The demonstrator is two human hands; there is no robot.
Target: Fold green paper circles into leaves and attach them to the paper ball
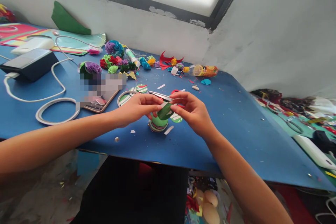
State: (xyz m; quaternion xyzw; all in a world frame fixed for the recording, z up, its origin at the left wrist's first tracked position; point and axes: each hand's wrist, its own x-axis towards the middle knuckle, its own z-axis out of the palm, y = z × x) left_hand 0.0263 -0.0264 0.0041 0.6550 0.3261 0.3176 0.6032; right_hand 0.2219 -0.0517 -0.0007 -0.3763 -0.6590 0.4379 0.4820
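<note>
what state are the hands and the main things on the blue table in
left hand, pinching green piece
right hand, pinching green piece
green piece, curved, held up
bottle, on its side, capped
phone, lying flat
black box, cable plugged in
white ring, lying flat

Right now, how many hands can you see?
2: the left hand and the right hand, both holding the green piece over the blue table. No others show.

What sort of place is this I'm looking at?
Probably a craft workroom: bright ruffled flowers and small cut scraps lie on the blue table.
</note>
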